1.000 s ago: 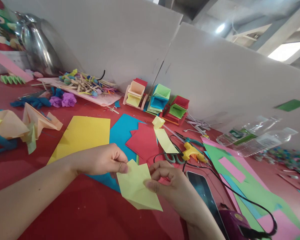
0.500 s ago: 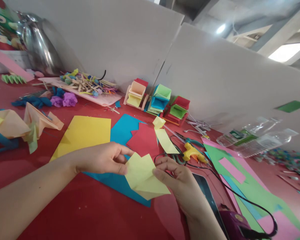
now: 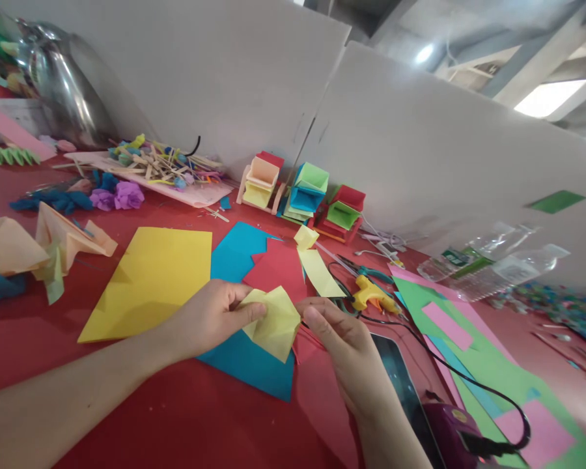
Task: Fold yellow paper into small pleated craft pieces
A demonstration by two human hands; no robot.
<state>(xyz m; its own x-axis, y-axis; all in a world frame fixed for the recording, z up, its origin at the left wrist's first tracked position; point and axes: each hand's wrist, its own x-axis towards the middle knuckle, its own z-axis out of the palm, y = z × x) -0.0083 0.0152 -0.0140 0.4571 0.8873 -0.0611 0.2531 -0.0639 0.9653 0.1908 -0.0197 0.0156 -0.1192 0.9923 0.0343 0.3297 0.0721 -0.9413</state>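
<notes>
A small piece of folded pale yellow paper (image 3: 277, 324) is held up in front of me, creased and with pointed corners. My left hand (image 3: 215, 319) pinches its left side, with the thumb lying on top. My right hand (image 3: 346, 348) has thumb and fingertips closed at the paper's right edge. Below lie a blue sheet (image 3: 258, 374), a red sheet (image 3: 280, 264) with a jagged edge and a yellow sheet (image 3: 161, 277). Beyond my right hand are a pale yellow strip (image 3: 321, 272) and a small folded yellow piece (image 3: 306, 236).
A yellow glue gun (image 3: 371, 294) with a black cord, a tablet (image 3: 403, 391) and a purple device (image 3: 452, 426) stand at right, by green paper (image 3: 493, 352). Folded-paper stands (image 3: 310, 189) line the partition. Plastic bottles (image 3: 508, 270) lie back right; a metal jug (image 3: 63, 91) stands back left.
The yellow paper has been turned and drawn in more compactly between my hands. My left thumb has moved further onto it, and my right fingertips have shifted to its right corner.
</notes>
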